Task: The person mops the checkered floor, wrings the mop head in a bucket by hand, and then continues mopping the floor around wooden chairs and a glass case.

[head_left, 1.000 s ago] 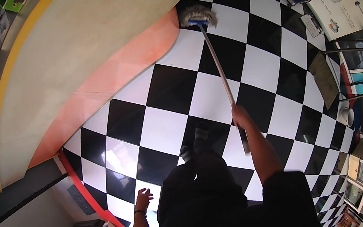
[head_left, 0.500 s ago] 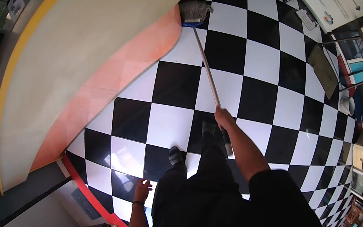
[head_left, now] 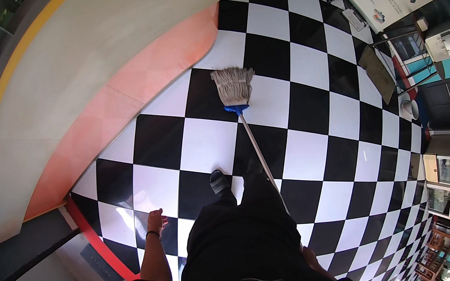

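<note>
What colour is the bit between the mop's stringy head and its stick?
The connector is blue, seen best in the head view.

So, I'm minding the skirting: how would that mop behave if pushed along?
The mop's loose grey strands look soft, so they'd probably splay or fold. Its thin, straight handle seems fairly stiff. The glossy checkered floor suggests easy sliding.

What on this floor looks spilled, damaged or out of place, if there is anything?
Nothing clearly stands out. The bright patches on the floor look like reflected light rather than a spill, and the mop looks intact, its strands spread.
</note>
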`<state>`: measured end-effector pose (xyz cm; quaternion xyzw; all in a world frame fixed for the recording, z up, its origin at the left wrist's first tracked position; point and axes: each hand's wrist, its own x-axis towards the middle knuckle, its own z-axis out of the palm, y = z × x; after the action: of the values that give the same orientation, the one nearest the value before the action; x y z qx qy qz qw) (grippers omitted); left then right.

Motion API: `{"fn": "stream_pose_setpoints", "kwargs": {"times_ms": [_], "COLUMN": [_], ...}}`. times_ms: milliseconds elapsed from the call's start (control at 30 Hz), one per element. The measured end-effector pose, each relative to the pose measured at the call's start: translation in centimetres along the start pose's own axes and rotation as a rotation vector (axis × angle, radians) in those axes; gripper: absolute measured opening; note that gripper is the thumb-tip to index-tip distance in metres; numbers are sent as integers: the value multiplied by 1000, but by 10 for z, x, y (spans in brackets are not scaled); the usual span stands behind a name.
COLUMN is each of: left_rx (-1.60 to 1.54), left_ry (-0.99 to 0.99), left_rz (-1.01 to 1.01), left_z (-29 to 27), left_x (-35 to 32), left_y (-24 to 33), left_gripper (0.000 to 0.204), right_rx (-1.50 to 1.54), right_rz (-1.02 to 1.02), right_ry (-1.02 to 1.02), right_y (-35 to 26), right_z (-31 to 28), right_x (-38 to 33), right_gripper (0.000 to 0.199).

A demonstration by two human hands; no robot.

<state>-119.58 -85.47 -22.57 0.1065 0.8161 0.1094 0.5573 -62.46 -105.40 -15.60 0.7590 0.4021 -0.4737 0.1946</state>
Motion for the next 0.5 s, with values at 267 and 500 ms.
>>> {"fn": "stream_pose_setpoints", "kwargs": {"times_ms": [267,500], "left_rx": [-61,-197], "left_ry": [-33,83], "left_rz": [-53,-90], "left_z": [8,-23], "left_x": [-22,-73], "left_y": [-68,-125], "left_gripper": [41,41], "right_rx": [303,665], "right_rz": [2,-293], "right_ry": [80,-50], "right_y": [-168,-365], "right_z": [-60,-130], "right_x": [58,183], "right_gripper": [67,60]}}
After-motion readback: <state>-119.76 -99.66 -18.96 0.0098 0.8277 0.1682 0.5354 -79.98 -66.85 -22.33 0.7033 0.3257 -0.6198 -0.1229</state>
